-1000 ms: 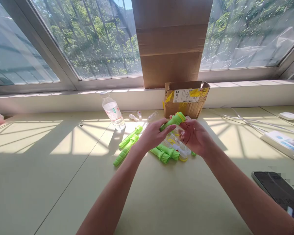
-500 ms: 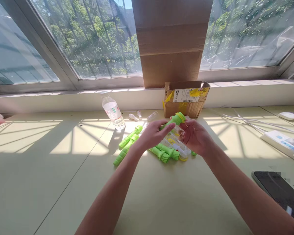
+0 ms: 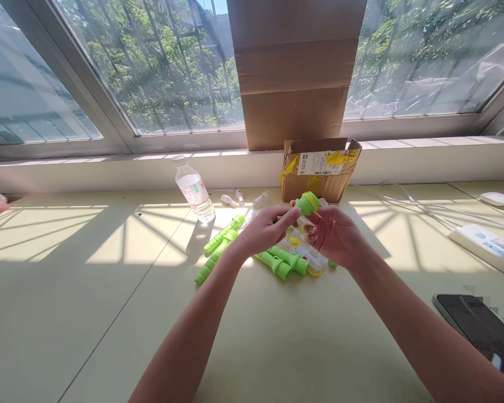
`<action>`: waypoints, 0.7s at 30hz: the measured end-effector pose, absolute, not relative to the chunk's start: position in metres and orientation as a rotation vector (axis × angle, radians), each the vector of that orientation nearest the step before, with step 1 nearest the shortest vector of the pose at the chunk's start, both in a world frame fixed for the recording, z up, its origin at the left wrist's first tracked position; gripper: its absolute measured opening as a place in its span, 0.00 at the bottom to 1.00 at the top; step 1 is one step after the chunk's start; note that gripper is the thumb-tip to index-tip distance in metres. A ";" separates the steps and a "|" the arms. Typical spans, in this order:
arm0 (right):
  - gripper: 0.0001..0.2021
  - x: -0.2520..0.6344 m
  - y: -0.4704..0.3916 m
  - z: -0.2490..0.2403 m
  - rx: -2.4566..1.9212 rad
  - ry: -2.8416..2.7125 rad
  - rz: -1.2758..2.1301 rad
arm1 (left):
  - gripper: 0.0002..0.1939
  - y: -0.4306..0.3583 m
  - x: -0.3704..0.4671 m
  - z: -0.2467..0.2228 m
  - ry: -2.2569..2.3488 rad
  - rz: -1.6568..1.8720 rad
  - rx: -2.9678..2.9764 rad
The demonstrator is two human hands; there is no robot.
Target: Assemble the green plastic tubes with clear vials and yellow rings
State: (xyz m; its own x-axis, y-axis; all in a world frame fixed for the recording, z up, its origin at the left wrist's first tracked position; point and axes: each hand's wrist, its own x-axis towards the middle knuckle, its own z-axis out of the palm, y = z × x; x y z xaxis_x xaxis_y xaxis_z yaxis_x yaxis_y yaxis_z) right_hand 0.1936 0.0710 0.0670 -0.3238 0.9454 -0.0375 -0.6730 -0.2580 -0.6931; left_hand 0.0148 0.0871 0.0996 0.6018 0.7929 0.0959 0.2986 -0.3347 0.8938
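Note:
My left hand (image 3: 269,226) is wrapped round a green plastic handle (image 3: 306,205), its wide threaded end pointing up and right. A thin yellow ring (image 3: 312,198) sits around that threaded end. The fingertips of my right hand (image 3: 334,232) pinch at the ring's right side; part of the grip is hidden. Below my hands lie two more green handles (image 3: 283,263) with clear plastic tubes and yellow rings (image 3: 315,273). Left of my left wrist are two further green handles (image 3: 220,249), side by side.
A clear water bottle (image 3: 194,191) stands at the back left, near small clear plastic pieces (image 3: 228,200). An open cardboard box (image 3: 319,173) is against the sill. At the right are a power strip (image 3: 483,246) with cables and a dark phone (image 3: 479,330).
The green handle has tipped slightly in my left hand, its threaded end turning more toward my right fingers. My right fingers have shifted a little at the ring. The other things lie as before.

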 end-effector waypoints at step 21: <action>0.08 0.197 0.072 0.068 -0.540 -0.624 1.779 | 0.14 0.092 0.021 0.090 0.959 0.975 1.956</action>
